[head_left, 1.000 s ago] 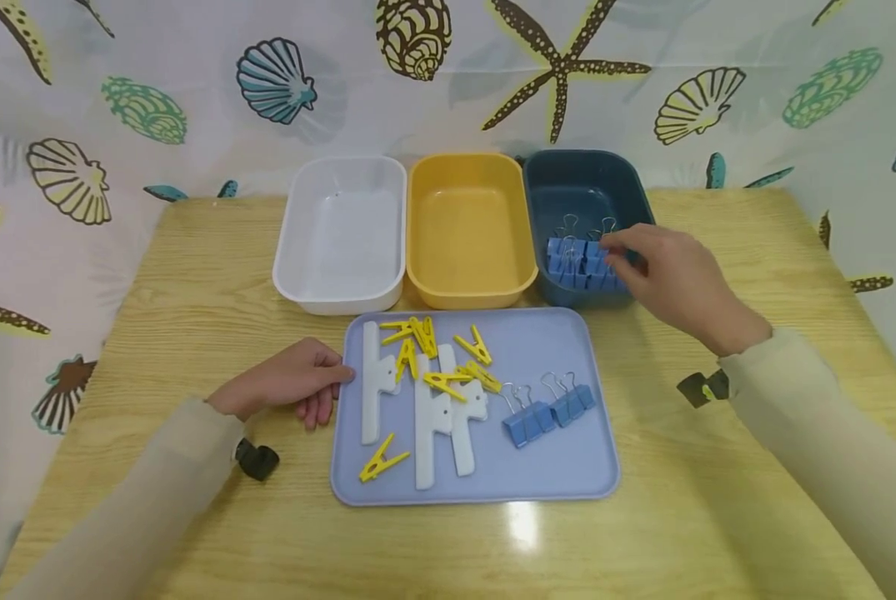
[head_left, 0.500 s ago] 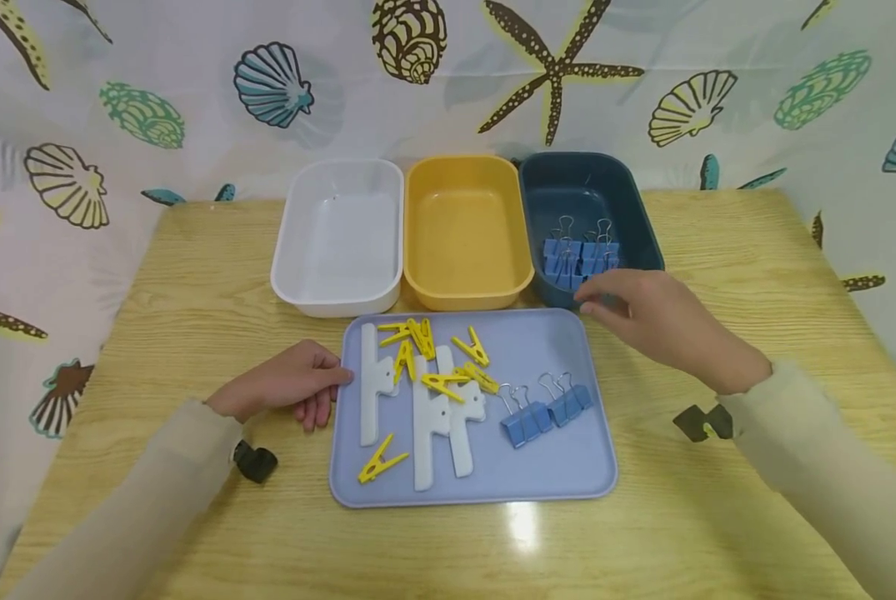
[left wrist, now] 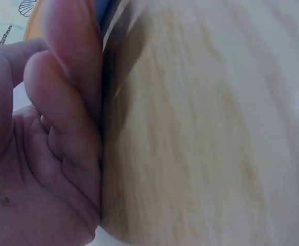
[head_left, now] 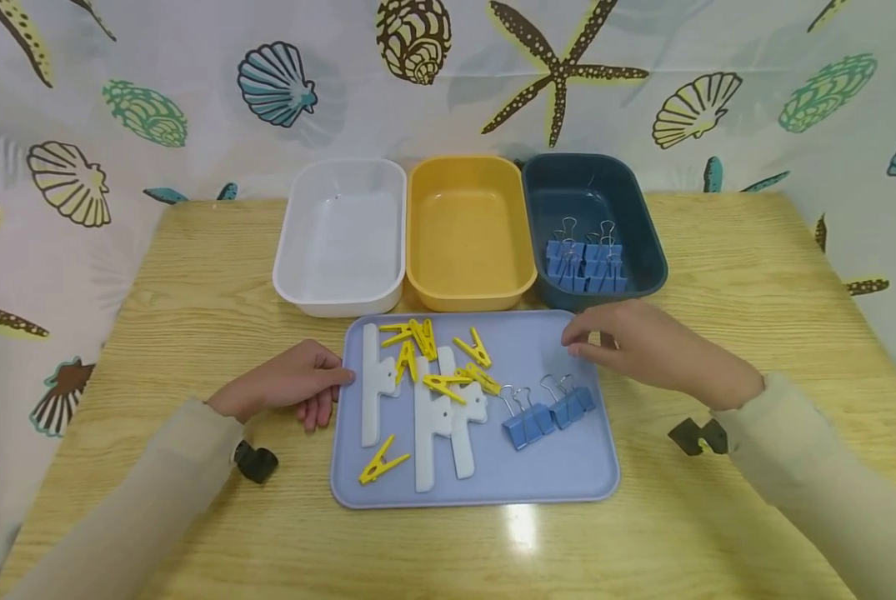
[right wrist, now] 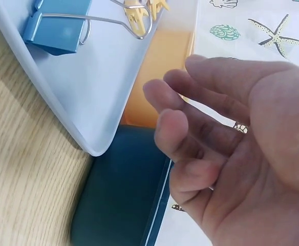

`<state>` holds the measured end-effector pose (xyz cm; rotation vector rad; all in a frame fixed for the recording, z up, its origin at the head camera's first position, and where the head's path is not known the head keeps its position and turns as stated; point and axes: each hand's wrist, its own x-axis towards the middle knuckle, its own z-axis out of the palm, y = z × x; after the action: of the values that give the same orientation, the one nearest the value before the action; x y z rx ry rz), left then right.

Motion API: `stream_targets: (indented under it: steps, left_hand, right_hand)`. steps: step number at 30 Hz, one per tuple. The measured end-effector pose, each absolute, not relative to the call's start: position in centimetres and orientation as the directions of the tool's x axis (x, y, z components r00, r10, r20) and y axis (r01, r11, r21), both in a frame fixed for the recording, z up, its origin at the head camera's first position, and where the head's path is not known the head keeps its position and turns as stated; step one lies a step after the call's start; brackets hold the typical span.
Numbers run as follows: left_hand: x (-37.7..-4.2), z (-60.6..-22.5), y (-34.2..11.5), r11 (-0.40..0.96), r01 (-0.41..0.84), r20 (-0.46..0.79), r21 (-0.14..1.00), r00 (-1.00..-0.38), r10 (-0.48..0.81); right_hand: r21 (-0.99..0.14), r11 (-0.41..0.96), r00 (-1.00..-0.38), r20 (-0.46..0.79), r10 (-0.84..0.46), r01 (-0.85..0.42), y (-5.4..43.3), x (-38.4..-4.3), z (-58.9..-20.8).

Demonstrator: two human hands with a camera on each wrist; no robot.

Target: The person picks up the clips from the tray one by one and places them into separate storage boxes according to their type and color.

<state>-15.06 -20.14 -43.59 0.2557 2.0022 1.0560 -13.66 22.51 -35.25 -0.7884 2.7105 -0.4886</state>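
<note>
My right hand (head_left: 631, 343) hovers over the right back corner of the lavender tray (head_left: 553, 475), fingers loosely bent and holding nothing, as the right wrist view confirms. Two blue binder clips (head_left: 528, 425) lie on the tray below it. My left hand (head_left: 290, 379) rests on the table against the tray's left edge, its thumb at the rim and the other fingers loosely bent. White bag clips (head_left: 423, 450) and several yellow clothespins (head_left: 378, 463) lie across the tray's left and middle. In the navy bin (head_left: 578, 187), several more blue binder clips (head_left: 566, 267) stand in rows.
Behind the tray, a white bin (head_left: 342, 233) and a yellow bin (head_left: 470, 233) stand beside the navy one, side by side. Both show bare floors. A shell-patterned cloth (head_left: 448, 108) hangs behind the wooden table (head_left: 192, 533).
My right hand has left the navy bin, where its fingers were at the blue binder clips, and come forward to the tray's back right corner. My left hand has stayed in place.
</note>
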Motion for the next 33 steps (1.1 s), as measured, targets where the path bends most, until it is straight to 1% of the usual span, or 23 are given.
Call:
stream_targets:
  steps: [4,13,19,25,33]
  left_hand:
    - [-15.1,-43.6,-20.1,0.627,-0.186,-0.582,0.756,-0.629,0.515]
    - [-15.0,-43.5,-20.1,0.621,-0.194,-0.582,0.759,-0.630,0.515]
    - [-15.0,-43.5,-20.1,0.625,-0.194,-0.585,0.756,-0.628,0.513]
    - [-15.1,-43.4,-20.1,0.631,-0.195,-0.589,0.751,-0.628,0.508]
    - [-15.0,-43.4,-20.1,0.628,-0.196,-0.590,0.753,-0.622,0.514]
  right_hand:
    - [-0.414,0.773,-0.796,-0.164,-0.583,-0.481,22.5,-13.5,-35.3]
    - [-0.448,0.736,-0.739,-0.214,-0.639,-0.507,22.6,-13.2,-35.4]
    - [-0.466,0.708,-0.708,-0.215,-0.673,-0.531,22.5,-13.2,-35.7]
    - [-0.473,0.697,-0.703,-0.203,-0.681,-0.539,22.4,-13.2,-35.9]
    - [-0.487,0.697,-0.698,-0.220,-0.682,-0.527,22.2,-13.3,-36.4]
